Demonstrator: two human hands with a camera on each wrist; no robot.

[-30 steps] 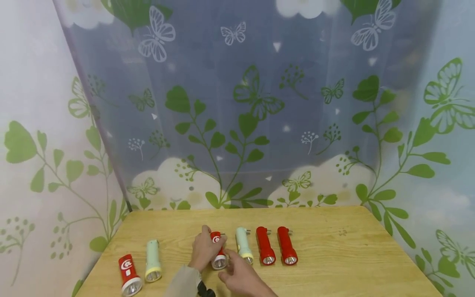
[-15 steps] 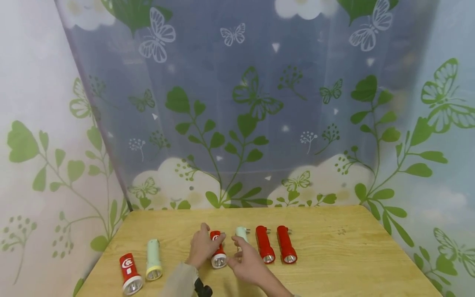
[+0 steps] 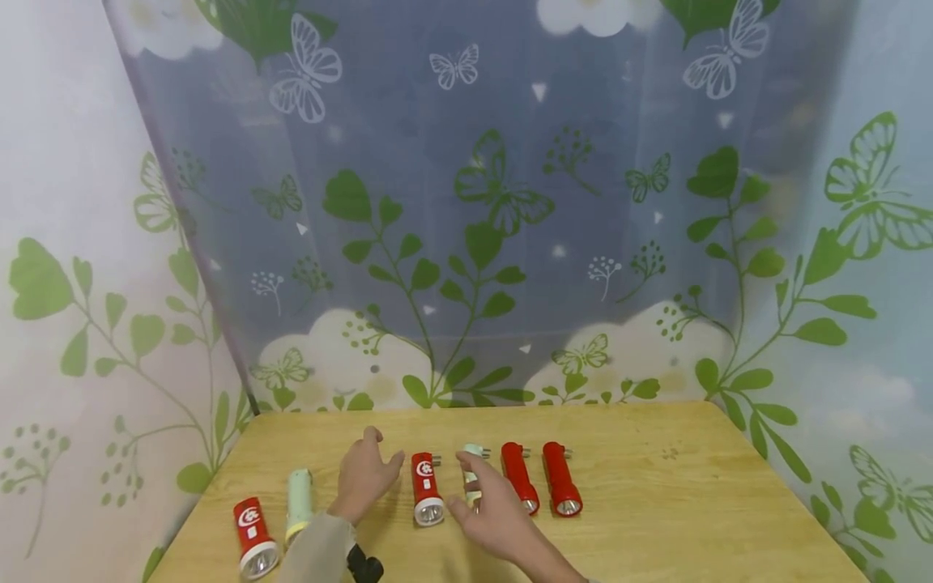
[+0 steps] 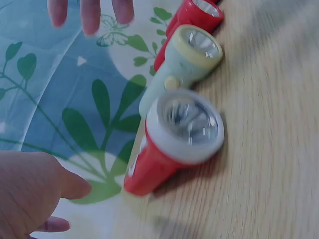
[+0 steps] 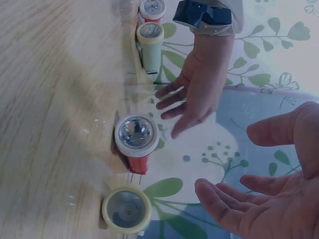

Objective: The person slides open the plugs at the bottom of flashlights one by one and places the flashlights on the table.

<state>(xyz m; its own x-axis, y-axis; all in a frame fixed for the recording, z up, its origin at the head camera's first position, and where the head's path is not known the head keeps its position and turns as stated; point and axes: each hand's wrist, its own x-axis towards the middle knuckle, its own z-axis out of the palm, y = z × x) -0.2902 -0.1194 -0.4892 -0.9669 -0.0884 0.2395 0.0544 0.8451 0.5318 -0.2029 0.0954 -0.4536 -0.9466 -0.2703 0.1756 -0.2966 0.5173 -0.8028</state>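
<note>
A red flashlight with a white head (image 3: 427,490) lies on the table between my hands, its lens toward me and metal prongs at its far end. My left hand (image 3: 364,474) is just left of it, fingers spread and holding nothing. To its right, my right hand (image 3: 497,510) hovers with fingers parted and nothing in them. Partly hidden behind that hand is a pale green flashlight (image 3: 474,450). In the right wrist view, a space separates the left hand (image 5: 202,82) from the red-and-white flashlight (image 5: 137,134).
Two all-red flashlights (image 3: 560,478) lie side by side at the right of the row. At the left are another red-and-white flashlight (image 3: 254,534) and a pale green one (image 3: 299,495), the latter partly covered by my left sleeve. A patterned curtain (image 3: 466,243) hangs behind the wooden table (image 3: 678,502).
My left hand has let go of the middle red-and-white flashlight and moved left. My right hand has drawn away from its head to the right, now over the pale green one. The flashlights stay in place.
</note>
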